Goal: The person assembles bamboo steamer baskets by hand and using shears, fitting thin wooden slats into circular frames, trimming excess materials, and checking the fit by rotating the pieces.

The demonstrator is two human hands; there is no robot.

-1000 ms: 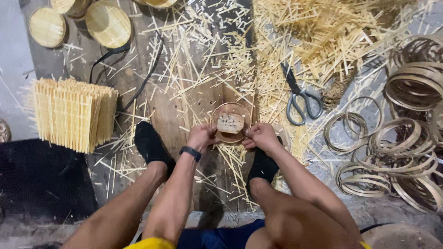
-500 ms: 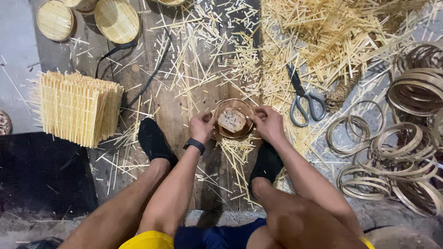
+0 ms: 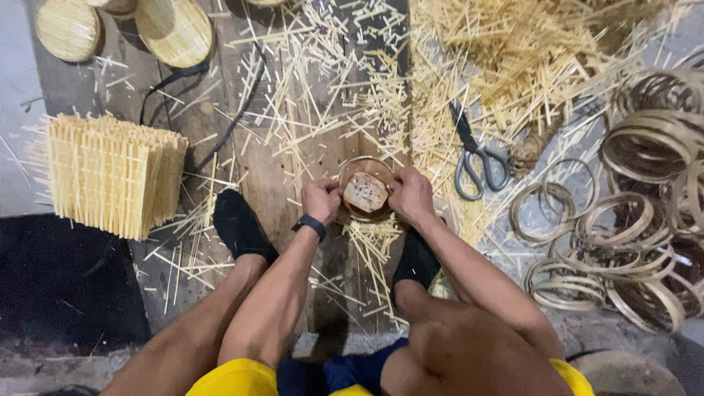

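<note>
A small round bamboo ring (image 3: 364, 163) with a woven square piece (image 3: 365, 193) set inside it rests on the wooden board between my feet. My left hand (image 3: 320, 200), with a black watch at the wrist, grips the ring's left side. On the ring's right side my right hand (image 3: 411, 193) presses against it. Both thumbs rest near the woven piece. Loose bamboo sticks lie under and around the ring.
Grey-handled scissors (image 3: 474, 156) lie just right of my hands. Several bamboo rings (image 3: 645, 147) pile up at the right. A stack of woven bamboo mats (image 3: 110, 176) stands at the left, round woven lids (image 3: 172, 29) at the top left, a black cable (image 3: 220, 139) across the boards.
The view has shifted slightly, and both hands with the ring sit a little lower in it. My fingers have closed tighter around the ring's sides.
</note>
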